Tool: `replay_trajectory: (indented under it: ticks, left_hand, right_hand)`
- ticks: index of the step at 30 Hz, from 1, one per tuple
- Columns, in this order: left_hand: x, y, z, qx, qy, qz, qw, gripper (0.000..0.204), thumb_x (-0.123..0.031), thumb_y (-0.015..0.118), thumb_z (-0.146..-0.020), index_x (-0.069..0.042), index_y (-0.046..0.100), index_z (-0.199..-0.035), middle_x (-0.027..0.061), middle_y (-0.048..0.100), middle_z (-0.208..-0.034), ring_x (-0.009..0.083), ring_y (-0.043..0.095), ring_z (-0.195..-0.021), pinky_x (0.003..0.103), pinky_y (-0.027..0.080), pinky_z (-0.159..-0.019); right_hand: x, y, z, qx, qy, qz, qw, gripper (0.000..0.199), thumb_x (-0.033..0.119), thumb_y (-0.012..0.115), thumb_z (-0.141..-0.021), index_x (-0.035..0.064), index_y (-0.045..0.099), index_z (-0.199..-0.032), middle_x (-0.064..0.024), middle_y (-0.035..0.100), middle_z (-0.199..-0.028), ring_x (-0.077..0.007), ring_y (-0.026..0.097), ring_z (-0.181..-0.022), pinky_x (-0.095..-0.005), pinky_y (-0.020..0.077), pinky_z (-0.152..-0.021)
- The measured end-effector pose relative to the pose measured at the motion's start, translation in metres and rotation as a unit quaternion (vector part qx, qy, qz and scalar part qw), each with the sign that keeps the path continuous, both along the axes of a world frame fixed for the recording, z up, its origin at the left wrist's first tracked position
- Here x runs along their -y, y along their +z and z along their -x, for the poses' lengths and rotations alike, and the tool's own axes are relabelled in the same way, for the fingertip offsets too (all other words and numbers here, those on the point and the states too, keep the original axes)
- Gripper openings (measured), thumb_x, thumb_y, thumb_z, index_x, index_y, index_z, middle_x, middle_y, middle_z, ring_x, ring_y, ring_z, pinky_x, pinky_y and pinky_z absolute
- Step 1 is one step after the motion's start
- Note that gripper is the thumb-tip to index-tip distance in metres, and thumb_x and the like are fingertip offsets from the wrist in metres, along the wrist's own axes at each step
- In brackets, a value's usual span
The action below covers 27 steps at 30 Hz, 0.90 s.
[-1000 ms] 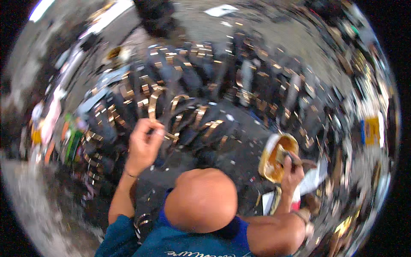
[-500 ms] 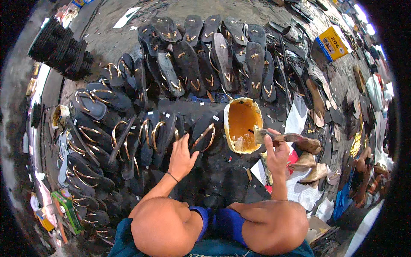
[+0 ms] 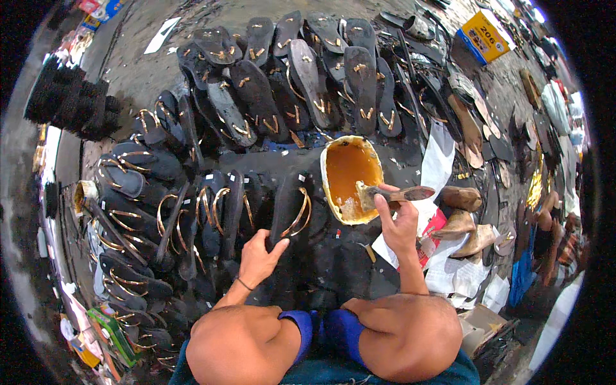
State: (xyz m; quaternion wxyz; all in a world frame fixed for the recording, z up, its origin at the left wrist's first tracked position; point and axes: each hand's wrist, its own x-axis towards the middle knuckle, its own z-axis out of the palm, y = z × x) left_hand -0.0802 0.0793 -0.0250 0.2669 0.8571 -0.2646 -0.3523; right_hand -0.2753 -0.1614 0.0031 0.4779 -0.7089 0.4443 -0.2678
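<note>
My left hand [image 3: 258, 262] closes its thumb and fingers on the near end of a black flip-flop [image 3: 285, 204] with gold straps, which is tilted onto its side. In my right hand [image 3: 399, 224] is a brush [image 3: 407, 194] with a wide wooden handle. Its pale bristle end reaches over the near right part of a cream tub [image 3: 325, 176]. Amber glue-like liquid [image 3: 351, 163] fills the tub, with a whitish clump near the brush. Whether the bristles touch the liquid is hard to tell.
Flip-flops with gold straps [image 3: 170, 215] crowd my left. Black soles [image 3: 260, 96] lie in rows beyond the tub. Wooden shoe lasts [image 3: 471, 237] and paper [image 3: 459, 276] lie to the right, a yellow-blue box [image 3: 482, 37] far right. Part of another person [image 3: 552, 237] shows at the right edge.
My left hand has gone from spread fingers beside the flip-flop to gripping its near end, and the flip-flop has tilted up. The brush has shifted slightly within the tub. The whole view has shifted.
</note>
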Motion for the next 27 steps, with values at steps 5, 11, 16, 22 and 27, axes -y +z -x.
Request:
replay_trajectory:
  ticks: [5,11,16,22,27]
  left_hand:
    - [-0.014,-0.016,-0.004,-0.085,-0.03,-0.026,0.996,0.047,-0.04,0.08,-0.085,0.001,0.065,-0.102,0.0109,0.067,-0.076,0.0156,0.057,-0.063,0.034,0.046,-0.059]
    - [-0.03,-0.045,-0.001,-0.037,-0.021,-0.01,0.999,0.06,-0.041,0.08,-0.084,0.001,0.058,-0.121,0.0159,0.067,-0.082,0.029,0.064,-0.07,0.041,0.053,-0.069]
    - [-0.015,-0.01,0.007,0.207,-0.126,0.049,0.969,0.057,-0.031,0.08,-0.083,-0.003,0.058,-0.128,0.021,0.064,-0.11,0.0389,0.062,-0.097,0.045,0.051,-0.089]
    - [-0.003,-0.029,0.015,0.088,-0.198,0.167,0.962,0.059,-0.019,0.074,-0.086,0.003,0.052,-0.136,0.0262,0.044,-0.148,0.0424,0.042,-0.137,0.043,0.037,-0.114]
    - [0.061,-0.053,0.024,0.197,-0.206,0.072,0.956,0.071,-0.035,0.066,-0.092,0.0,0.04,-0.149,0.0257,0.022,-0.162,0.0425,0.02,-0.151,0.059,0.017,-0.12]
  right_hand:
    - [0.005,-0.003,0.002,-0.014,-0.026,0.006,1.0,0.026,0.018,0.073,-0.093,0.0016,0.071,-0.113,-0.0059,0.071,-0.085,-0.0107,0.061,-0.069,-0.0276,0.0502,-0.066]
    - [0.024,-0.017,-0.027,-0.086,0.04,0.12,0.988,0.022,0.017,0.075,-0.088,0.0052,0.071,-0.106,-0.0119,0.073,-0.088,-0.0264,0.07,-0.076,-0.0369,0.0538,-0.069]
    - [0.028,-0.024,-0.036,-0.108,0.075,0.247,0.96,0.021,0.017,0.077,-0.084,0.0081,0.071,-0.102,-0.0104,0.073,-0.091,-0.0304,0.069,-0.081,-0.0418,0.0539,-0.074]
    - [0.013,0.036,0.002,-0.317,0.147,0.11,0.93,0.032,0.027,0.068,-0.091,-0.0036,0.065,-0.102,-0.025,0.068,-0.084,-0.0426,0.067,-0.077,-0.0488,0.0528,-0.07]
    - [0.006,0.05,0.024,-0.427,0.259,0.046,0.865,0.037,0.028,0.065,-0.091,-0.0091,0.062,-0.095,-0.0271,0.067,-0.077,-0.0457,0.066,-0.072,-0.0528,0.0521,-0.067]
